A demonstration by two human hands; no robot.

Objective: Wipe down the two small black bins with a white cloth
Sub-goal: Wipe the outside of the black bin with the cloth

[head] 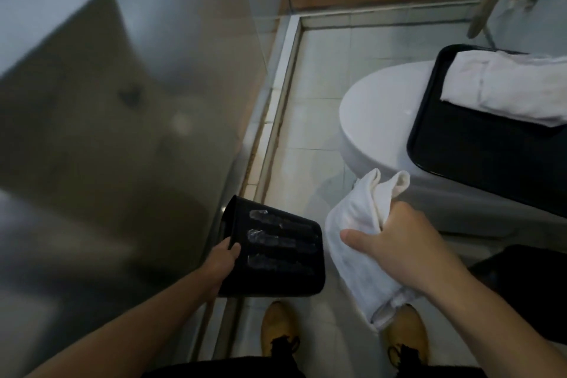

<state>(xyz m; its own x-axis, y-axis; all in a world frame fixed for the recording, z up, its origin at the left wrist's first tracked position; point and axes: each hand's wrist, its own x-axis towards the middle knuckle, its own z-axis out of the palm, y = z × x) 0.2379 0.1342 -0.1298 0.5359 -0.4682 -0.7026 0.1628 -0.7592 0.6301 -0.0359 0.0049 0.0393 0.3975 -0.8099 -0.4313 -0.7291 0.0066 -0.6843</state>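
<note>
- The left hand (225,258) holds a small black bin (276,255) tipped on its side above the floor, thumb hooked over the rim; that grip is clamped on the bin's edge.
- The bin's side faces up and shows three pale, shiny streaks.
- The right hand (405,239) holds a white cloth (356,239) just right of the bin, fingers curled round a bunched fold; the rest hangs down below the wrist.
- Bin and cloth are close but apart.
- A black tray (478,144) rests on the closed toilet lid (374,113), carrying a folded white towel (503,86).
- Two tan shoes (279,328) stand on the tiled floor (316,77) below.
</note>
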